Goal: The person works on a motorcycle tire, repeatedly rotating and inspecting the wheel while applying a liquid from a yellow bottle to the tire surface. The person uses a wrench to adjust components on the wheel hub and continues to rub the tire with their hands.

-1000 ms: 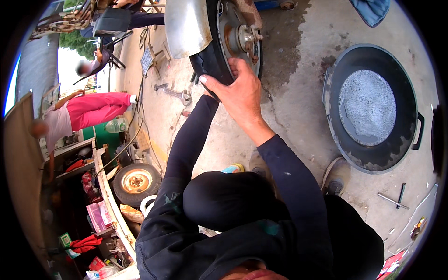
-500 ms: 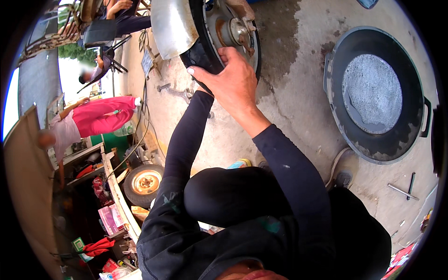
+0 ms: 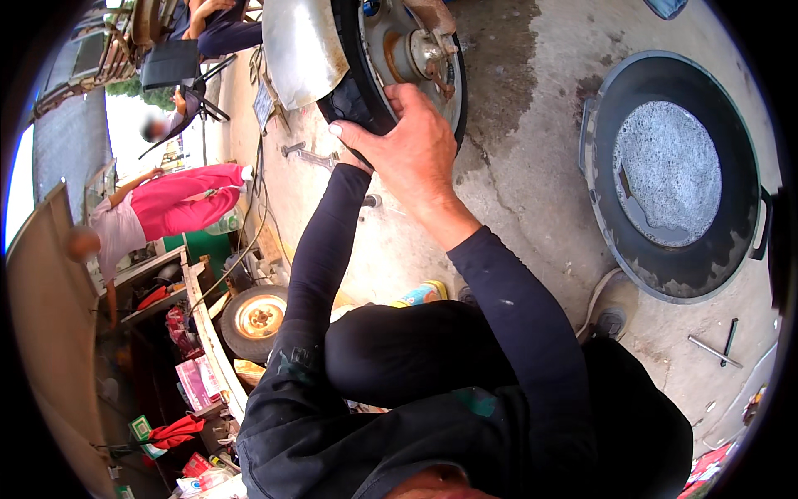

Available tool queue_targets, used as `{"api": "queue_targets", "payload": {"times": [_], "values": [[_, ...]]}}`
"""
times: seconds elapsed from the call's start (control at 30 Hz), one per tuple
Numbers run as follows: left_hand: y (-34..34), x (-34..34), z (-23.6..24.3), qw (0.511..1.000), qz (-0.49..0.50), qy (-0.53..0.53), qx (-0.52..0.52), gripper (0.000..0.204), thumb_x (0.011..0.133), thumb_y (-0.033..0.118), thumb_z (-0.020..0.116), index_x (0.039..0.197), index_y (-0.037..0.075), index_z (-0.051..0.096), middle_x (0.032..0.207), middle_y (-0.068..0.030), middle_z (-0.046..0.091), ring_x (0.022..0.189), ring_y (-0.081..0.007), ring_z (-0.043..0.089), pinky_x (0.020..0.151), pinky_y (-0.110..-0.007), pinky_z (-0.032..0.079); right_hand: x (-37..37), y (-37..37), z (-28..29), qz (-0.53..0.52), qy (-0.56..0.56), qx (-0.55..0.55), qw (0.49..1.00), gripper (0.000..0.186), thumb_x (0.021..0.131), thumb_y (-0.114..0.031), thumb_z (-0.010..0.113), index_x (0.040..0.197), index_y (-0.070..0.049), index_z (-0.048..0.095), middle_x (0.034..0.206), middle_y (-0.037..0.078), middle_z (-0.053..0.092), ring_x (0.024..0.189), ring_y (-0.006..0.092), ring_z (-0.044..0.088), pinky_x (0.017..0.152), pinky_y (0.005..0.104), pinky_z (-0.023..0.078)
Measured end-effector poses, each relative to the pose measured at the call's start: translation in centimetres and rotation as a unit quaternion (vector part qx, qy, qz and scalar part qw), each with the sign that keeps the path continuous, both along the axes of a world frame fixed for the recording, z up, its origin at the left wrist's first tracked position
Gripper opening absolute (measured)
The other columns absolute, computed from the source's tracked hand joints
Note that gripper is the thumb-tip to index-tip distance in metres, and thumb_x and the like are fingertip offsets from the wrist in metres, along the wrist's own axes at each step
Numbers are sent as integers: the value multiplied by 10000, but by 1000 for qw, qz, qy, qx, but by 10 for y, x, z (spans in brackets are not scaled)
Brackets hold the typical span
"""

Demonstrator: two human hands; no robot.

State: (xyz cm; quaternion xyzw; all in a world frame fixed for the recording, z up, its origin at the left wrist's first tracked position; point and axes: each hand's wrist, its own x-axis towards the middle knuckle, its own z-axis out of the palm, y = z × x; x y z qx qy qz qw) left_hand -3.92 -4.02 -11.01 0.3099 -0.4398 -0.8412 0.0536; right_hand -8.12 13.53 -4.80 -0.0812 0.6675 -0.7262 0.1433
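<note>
At the top of the head view stands a wheel with a black tyre point(image 3: 359, 98), a metal mudguard point(image 3: 303, 50) and a rusty hub point(image 3: 420, 51). My right hand point(image 3: 416, 150) grips the tyre's edge, its thumb stretched across the tread and its fingers curled over the side toward the hub. Only a sliver of my left hand point(image 3: 355, 160) shows beyond its dark sleeve, low against the tyre. My right hand and the tyre hide its fingers. Just left of it a wrench point(image 3: 314, 158) lies on the concrete. A small metal cylinder point(image 3: 371, 200) rests beside my left forearm.
A large black basin point(image 3: 611, 241) of foamy water stands at right. Two thin tools point(image 3: 716, 350) lie below it. At left are a spare wheel point(image 3: 256, 323), a cluttered wooden cabinet point(image 3: 199, 333), cables point(image 3: 259, 179) and a person in pink trousers point(image 3: 187, 200). Others sit farther back.
The view has shifted slightly. My left wrist has moved a little left and down, uncovering more of the small metal cylinder. My right hand keeps its hold on the tyre.
</note>
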Motion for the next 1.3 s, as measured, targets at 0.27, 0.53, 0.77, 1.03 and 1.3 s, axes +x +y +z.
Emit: {"api": "queue_targets", "payload": {"times": [0.27,0.53,0.77,1.03,1.3], "values": [[3,6,-8,1000,-19,-2,16,278,1005,211,550,1127,-28,625,1013,-106,705,872,-174,702,752,-307,582,5,-2,6,32,-50,-34,998,608,673,-385,894,1052,29,660,908,109,716,817,168,689,770,292,552],[2,23,-52,997,47,-17,56,247,1007,200,555,1117,-7,633,1005,-96,708,847,-146,698,736,-286,594,-4,-8,11,46,-93,-134,986,542,750,-240,881,1087,89,611,944,107,677,808,135,643,740,247,532],[3,22,-78,990,116,-11,77,288,864,216,781,1074,60,659,940,-11,654,813,-129,613,743,-273,578,-8,2,7,106,-82,-30,991,448,860,-359,784,1107,-35,598,996,15,651,881,93,592,786,284,472],[3,31,-88,983,154,13,103,285,864,189,780,1088,57,663,968,-17,675,850,-125,633,787,-277,562,-3,4,9,105,-66,-1,992,504,882,-454,739,1160,-59,595,1037,9,664,901,112,614,831,309,465],[10,27,-91,996,85,28,25,266,970,246,617,1167,72,661,1012,-23,689,901,-122,643,834,-288,527,-5,7,9,58,-53,-8,997,512,848,-344,790,1141,43,628,991,44,667,818,115,600,735,265,470]]}}
